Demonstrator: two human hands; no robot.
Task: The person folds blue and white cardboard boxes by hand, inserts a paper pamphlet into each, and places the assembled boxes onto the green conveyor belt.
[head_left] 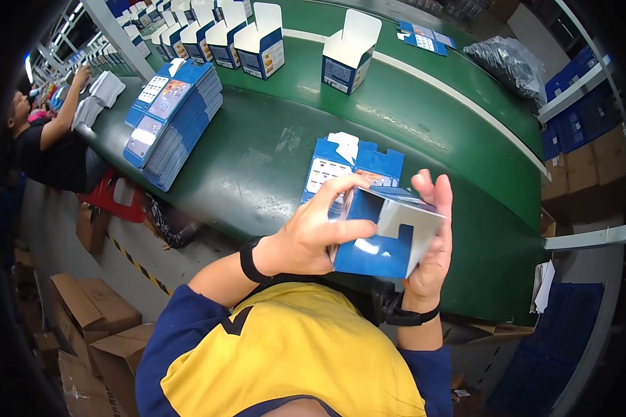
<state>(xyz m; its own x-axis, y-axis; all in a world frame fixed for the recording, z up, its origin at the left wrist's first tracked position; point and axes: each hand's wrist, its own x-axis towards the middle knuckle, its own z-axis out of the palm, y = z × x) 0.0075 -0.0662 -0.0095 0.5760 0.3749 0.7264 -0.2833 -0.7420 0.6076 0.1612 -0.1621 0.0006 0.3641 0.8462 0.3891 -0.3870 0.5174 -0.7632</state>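
Note:
A small blue and white cardboard box (372,258) is held between my two hands above the table's near edge. One end of it faces me, with blue flaps and a notched cut-out. My left hand (302,236) grips the box's left side, one finger laid across the flaps. My right hand (431,260) presses along the right side, palm against the cardboard and fingertips reaching past its far edge. Just beyond the box, partly hidden by it, a flat blue carton (381,162) lies on the table.
A tall stack of flat cartons (181,135) stands to the left on the green table (264,153). Open-topped boxes (261,55) line the belt, one box (348,59) apart. Far right are a grey plastic bag (508,66) and more flat cartons (424,39). A co-worker (52,142) sits at left.

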